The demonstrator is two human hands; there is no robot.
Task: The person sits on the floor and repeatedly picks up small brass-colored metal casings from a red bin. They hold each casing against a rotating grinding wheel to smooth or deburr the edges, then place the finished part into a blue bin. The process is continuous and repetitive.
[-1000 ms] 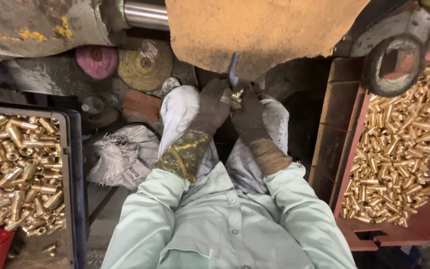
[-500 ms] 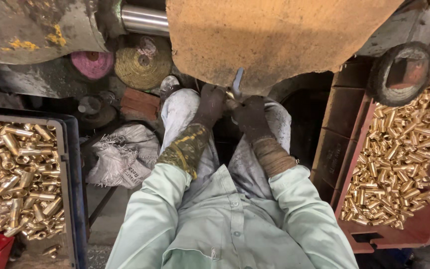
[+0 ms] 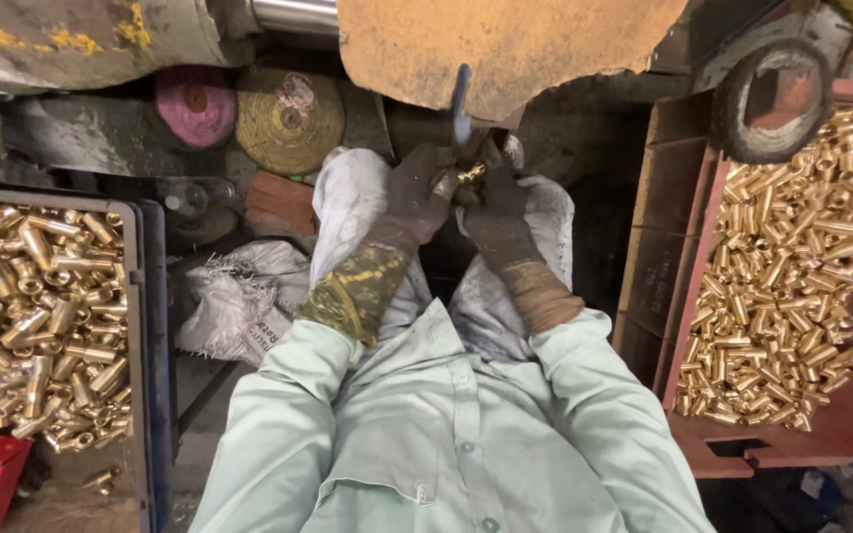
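Both my gloved hands meet in front of me, just under a big brown buffing wheel (image 3: 505, 44). Between them I hold a small brass fitting (image 3: 471, 176). My left hand (image 3: 415, 202) in a dark glove grips it from the left, with a camouflage-patterned cuff at the wrist. My right hand (image 3: 494, 212) grips it from the right, with a brown knit cuff. A blue metal piece (image 3: 460, 99) hangs down from the wheel's edge right above the fitting. My knees in pale trousers lie under the hands.
A dark tray (image 3: 140, 326) at left holds several shiny brass tubes. A red crate (image 3: 703, 247) at right holds several duller brass fittings. Spare pink (image 3: 193, 102) and tan (image 3: 288, 116) buffing discs lie ahead on the left, a white sack (image 3: 234, 301) beside my left leg.
My hands have dropped slightly away from the wheel, and the brass fitting now shows between the fingers. The view has tilted a little.
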